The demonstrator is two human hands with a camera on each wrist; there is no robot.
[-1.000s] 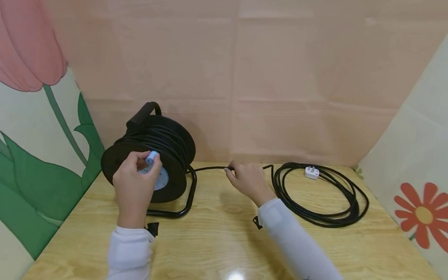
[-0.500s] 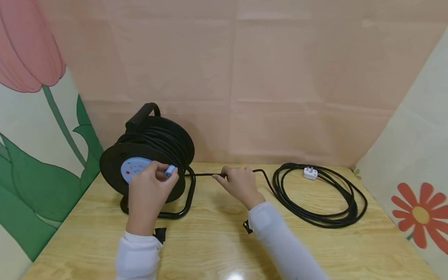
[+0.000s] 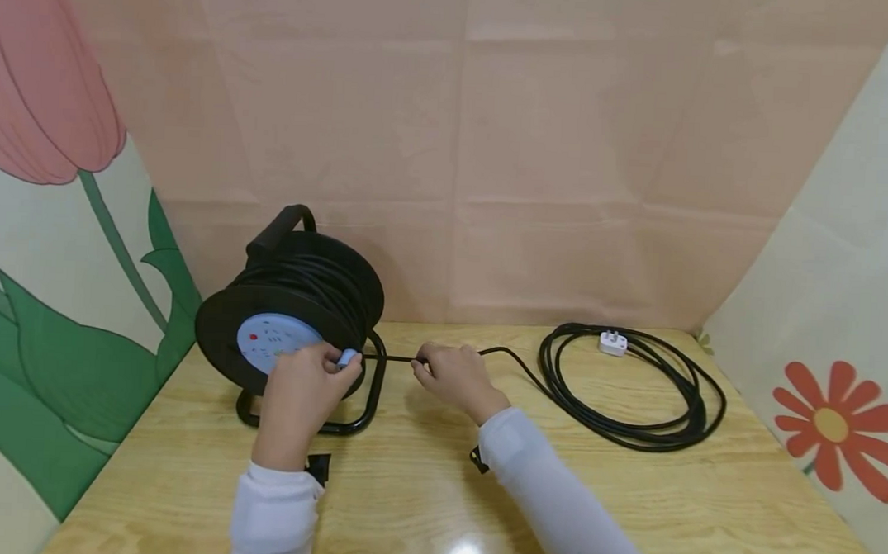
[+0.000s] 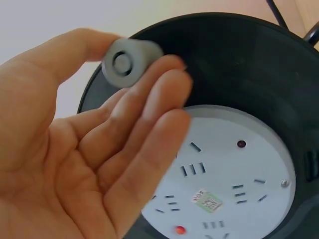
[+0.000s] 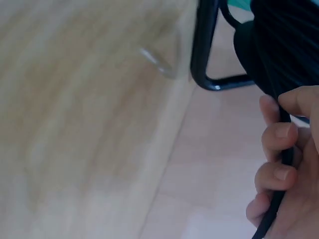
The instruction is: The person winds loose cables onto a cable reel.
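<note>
The step in hand looks like turning the drum by its crank knob while the cable is guided at its side. The left hand pinches a small pale grey-blue cylindrical knob between thumb and fingertips; it sits near the lower right of the face of a large round black cable reel, which stands on the left of the table. The right hand has its fingers curled round a thin black rubber-sheathed cable, just beyond the reel's black bent-tube stand.

A light pinch should serve the knob best, letting it roll in the fingers as the wrist circles, so that the drum turns without jerks. The right hand would do well to act as a loose guide: firm enough to hold the cable straight, as it now runs to the drum, yet slack enough for it to slide. Easing it a little from side to side should lay the turns evenly. Too hard a tug could rock the stand, or tangle the loose coil of black cable lying to the right, with its white three-pin plug beside the upper strands
</note>
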